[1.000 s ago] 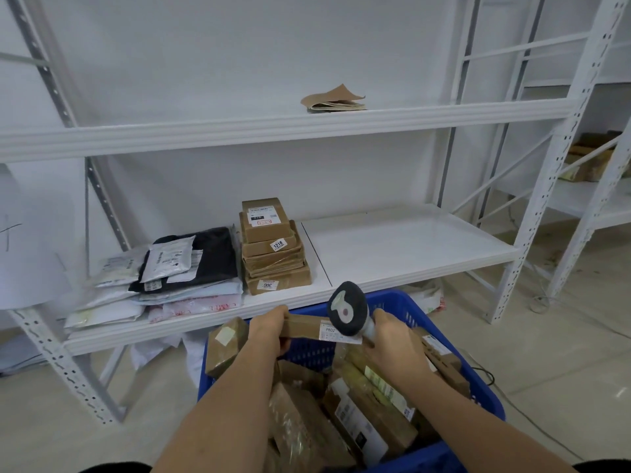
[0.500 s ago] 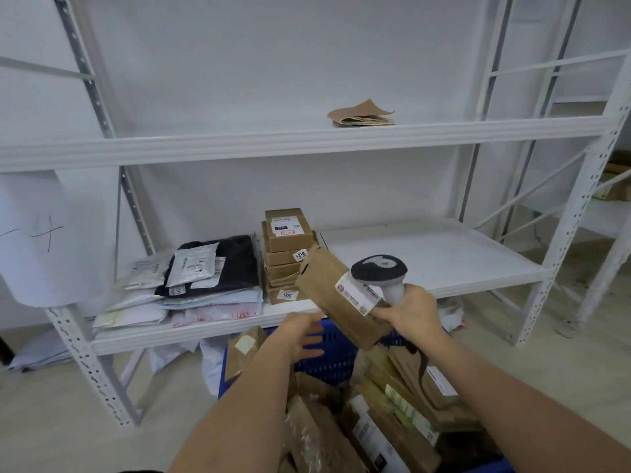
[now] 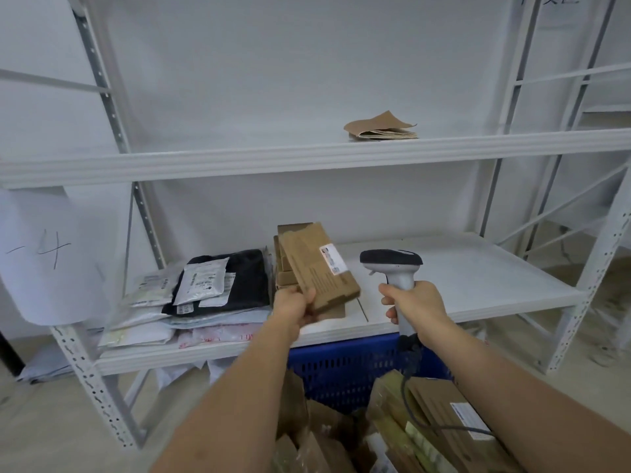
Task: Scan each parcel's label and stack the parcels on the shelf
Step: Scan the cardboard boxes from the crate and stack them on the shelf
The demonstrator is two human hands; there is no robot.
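My left hand [image 3: 294,306] grips the near corner of a flat brown cardboard parcel [image 3: 316,268] with a white label [image 3: 333,259] on top, held tilted over the lower shelf [image 3: 478,278] in front of a stack of brown boxes [image 3: 285,264]. My right hand [image 3: 418,303] grips the handle of a grey and white barcode scanner [image 3: 392,264], its head level and to the right of the parcel. A cable hangs from the scanner down into the blue basket [image 3: 345,370].
Soft mail bags, white and black [image 3: 218,285], lie stacked on the shelf's left. A folded brown paper [image 3: 380,128] sits on the upper shelf [image 3: 307,155]. Several more brown parcels [image 3: 426,421] fill the basket below. A paper sign [image 3: 41,257] hangs at left.
The parcel passed from beside my right hand into my left hand and moved up and forward toward the box stack. The scanner rose clear of the basket.
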